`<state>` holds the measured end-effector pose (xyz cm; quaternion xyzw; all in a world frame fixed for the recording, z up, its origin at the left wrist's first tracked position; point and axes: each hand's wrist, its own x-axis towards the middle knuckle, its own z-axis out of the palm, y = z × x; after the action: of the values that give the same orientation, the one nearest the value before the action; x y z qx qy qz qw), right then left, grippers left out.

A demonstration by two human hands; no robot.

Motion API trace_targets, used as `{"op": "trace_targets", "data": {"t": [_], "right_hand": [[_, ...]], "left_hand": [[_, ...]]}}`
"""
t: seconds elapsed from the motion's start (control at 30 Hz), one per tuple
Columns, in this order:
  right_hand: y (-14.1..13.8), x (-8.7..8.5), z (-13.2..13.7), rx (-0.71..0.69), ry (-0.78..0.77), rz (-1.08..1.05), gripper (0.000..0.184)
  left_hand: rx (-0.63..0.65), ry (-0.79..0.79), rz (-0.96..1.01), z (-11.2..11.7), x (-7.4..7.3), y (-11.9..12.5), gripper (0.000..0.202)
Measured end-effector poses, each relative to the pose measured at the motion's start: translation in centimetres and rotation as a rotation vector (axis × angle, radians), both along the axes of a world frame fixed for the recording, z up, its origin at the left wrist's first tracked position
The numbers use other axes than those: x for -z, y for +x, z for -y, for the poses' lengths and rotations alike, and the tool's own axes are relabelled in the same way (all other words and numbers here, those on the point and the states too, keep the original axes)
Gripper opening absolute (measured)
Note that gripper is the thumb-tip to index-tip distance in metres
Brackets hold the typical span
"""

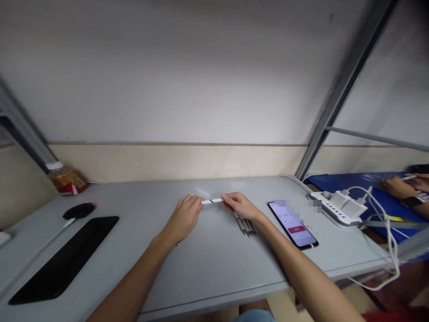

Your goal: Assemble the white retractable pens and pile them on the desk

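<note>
A slim white pen (212, 201) with a dark gap or band near its middle is stretched level between my two hands above the desk. My left hand (187, 217) pinches its left end, and my right hand (240, 205) pinches the right end. Several grey pens (247, 227) lie side by side on the desk, partly hidden beneath my right hand and forearm. By my left wrist, the tips of small metallic things (176, 245) show; my arm covers the rest.
A lit phone (294, 226) lies right of my right arm, near a white power strip (335, 210) with plugs and cables. At left are a black slab (63, 259), a black round object (79, 210) with a white cable, and a bottle (68, 180). Another person's hands (398, 185) are over a blue desk.
</note>
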<state>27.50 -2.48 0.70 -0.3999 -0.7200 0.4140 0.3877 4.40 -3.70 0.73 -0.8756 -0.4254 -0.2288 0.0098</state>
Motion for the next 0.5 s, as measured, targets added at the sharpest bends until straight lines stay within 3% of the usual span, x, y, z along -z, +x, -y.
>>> {"op": "trace_targets", "data": {"t": [0.27, 0.5], "right_hand": [[0.1, 0.3, -0.4, 0.046, -0.131, -0.104, 0.053], [0.8, 0.2, -0.8, 0.056, -0.246, -0.332, 0.049]], "left_hand": [[-0.032, 0.012, 0.1, -0.6, 0.4, -0.3, 0.028], [-0.046, -0.129, 0.5, -1.0, 0.3, -0.4, 0.026]]}}
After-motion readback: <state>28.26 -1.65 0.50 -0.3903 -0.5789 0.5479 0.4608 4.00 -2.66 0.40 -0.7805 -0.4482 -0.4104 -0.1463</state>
